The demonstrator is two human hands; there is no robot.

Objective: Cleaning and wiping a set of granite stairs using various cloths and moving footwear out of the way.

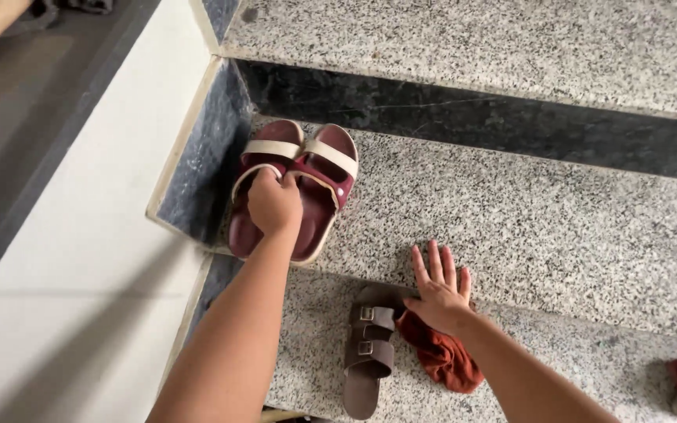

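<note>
Speckled granite stairs (558, 227) fill the view, with a white wall (88, 258) on the left. On the middle step, against the dark side panel, sits a pair of maroon sandals (316, 184) with cream straps; the left hand (274, 205) closes its fingers around their straps. On the step below lies a brown buckled sandal (368, 356) beside a rust-red cloth (444, 359). The right hand (440, 291) rests flat, fingers spread, on the step's edge, holding nothing.
</note>
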